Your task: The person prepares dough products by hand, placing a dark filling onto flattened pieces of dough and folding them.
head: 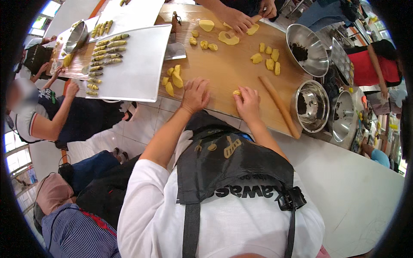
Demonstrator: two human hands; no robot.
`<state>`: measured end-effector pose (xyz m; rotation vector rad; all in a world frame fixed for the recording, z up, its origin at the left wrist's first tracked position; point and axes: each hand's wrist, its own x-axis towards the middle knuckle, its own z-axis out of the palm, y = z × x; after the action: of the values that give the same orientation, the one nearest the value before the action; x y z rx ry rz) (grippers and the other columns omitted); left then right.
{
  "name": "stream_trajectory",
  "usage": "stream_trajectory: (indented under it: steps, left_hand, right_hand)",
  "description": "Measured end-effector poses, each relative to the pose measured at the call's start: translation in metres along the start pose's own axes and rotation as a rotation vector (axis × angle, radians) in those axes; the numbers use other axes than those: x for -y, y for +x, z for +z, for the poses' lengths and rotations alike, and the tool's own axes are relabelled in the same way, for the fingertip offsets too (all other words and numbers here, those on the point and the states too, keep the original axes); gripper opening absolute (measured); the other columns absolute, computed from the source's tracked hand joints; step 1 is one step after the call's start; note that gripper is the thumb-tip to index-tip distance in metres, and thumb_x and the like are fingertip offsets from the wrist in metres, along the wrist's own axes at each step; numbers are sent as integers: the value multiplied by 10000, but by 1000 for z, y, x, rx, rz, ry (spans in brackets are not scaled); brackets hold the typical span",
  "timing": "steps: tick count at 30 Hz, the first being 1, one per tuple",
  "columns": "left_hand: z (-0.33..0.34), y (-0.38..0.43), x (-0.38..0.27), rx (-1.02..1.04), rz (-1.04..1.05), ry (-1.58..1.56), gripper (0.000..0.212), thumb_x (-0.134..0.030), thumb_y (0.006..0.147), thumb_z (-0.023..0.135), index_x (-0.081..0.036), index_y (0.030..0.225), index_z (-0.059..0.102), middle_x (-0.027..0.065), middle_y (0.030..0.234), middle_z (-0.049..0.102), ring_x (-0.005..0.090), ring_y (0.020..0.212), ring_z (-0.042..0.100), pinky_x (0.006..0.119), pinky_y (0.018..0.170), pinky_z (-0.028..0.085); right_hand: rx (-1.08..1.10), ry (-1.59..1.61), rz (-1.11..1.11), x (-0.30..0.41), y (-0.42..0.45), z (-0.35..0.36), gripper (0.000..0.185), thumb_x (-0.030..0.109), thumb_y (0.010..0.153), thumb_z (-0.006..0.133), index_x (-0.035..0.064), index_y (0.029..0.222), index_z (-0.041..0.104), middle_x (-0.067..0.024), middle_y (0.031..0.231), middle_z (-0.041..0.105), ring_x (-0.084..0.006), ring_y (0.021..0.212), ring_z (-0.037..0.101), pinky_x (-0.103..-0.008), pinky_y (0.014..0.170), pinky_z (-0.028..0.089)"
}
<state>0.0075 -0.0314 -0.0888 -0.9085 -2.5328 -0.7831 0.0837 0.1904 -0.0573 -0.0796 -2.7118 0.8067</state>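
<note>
My left hand [195, 96] rests on the wooden worktop [219, 74] near its front edge, fingers bent downward; whatever may lie under the palm is hidden. Just to its left are several yellow dough pieces [177, 78], some flattened. My right hand [247, 102] has its fingertips on a small yellow dough piece [237, 92], mostly covered by the fingers. Beyond that hand, several small dough lumps [269, 64] sit in a loose group. A wooden rolling pin [279, 107] lies slantwise to the right of my right hand.
Steel bowls with dark filling [307, 50] [311, 106] stand on the right. A white tray [135, 77] holds rows of striped dough rolls [106, 53] at left, beside a metal dough scraper [175, 50]. Opposite, another person's hands [237, 22] press a rolling pin on dough [228, 38].
</note>
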Motion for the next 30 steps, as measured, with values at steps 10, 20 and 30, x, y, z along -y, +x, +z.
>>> stream_trajectory:
  steps: [10, 20, 30]
  left_hand:
    - [-27, -8, 58, -208, -700, 236, 424, -257, 848, 575, -8, 1188, 525, 212, 1078, 589, 370, 1038, 544, 451, 904, 404]
    - [-28, 2, 94, -40, -1049, 1, 339, -277, 800, 631, -47, 1048, 636, 156, 956, 656, 282, 879, 625, 360, 781, 483]
    - [-27, 21, 82, -241, -840, -53, 237, -182, 859, 602, -26, 1034, 639, 150, 997, 653, 281, 878, 619, 354, 779, 481]
  right_hand:
    - [29, 48, 26, -10, -2, -15, 272, 221, 812, 626, 67, 1036, 640, -79, 958, 597, -287, 937, 506, -395, 814, 399]
    - [7, 111, 57, -12, -5, -27, 232, 187, 833, 615, 25, 996, 648, -125, 932, 608, -297, 898, 516, -370, 798, 417]
    - [-1, 170, 19, -12, -12, -27, 215, 166, 829, 616, 32, 994, 652, -119, 941, 610, -292, 898, 513, -366, 816, 410]
